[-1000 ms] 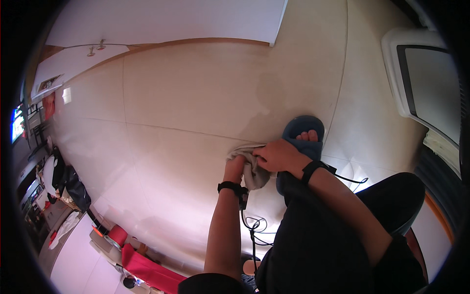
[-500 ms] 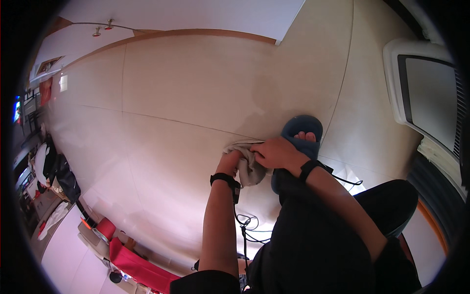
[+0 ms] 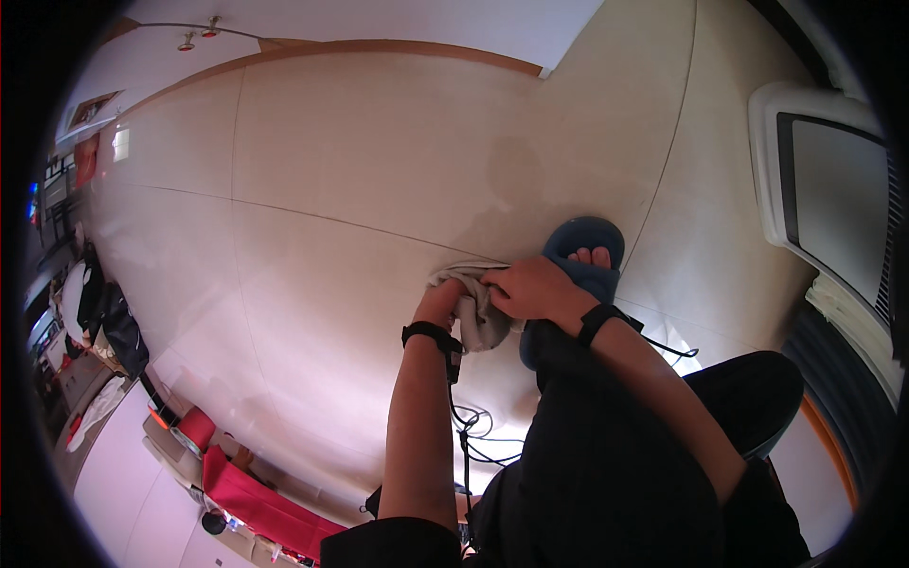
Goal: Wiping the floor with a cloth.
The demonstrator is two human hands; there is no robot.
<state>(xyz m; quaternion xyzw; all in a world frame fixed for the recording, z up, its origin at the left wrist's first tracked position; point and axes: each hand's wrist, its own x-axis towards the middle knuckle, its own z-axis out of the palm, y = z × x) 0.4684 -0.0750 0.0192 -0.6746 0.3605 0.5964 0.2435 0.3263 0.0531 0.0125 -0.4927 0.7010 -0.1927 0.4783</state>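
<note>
A bunched beige cloth (image 3: pixel 483 325) is between my two hands, low over the tiled floor (image 3: pixel 331 161). My left hand (image 3: pixel 441 305) is closed on its left side, with the fingertips tucked into the folds and partly hidden. From the right, my right hand (image 3: pixel 532 288) pinches the cloth's upper edge. Both wrists wear black bands, and a thin black cable hangs from the left one. Just beyond my right hand is a blue slipper (image 3: pixel 579 237) with bare toes showing in it.
A white appliance with a grey panel (image 3: pixel 833 175) stands at the right. A white wall or cabinet (image 3: pixel 407 19) with brown trim runs along the far side. At the lower left lies a red cover (image 3: pixel 265 506); bags (image 3: pixel 118 327) sit at the left edge.
Both hands keep their hold on the cloth and have barely shifted. The cloth's folds hang slightly differently, and the whole view has tilted a little.
</note>
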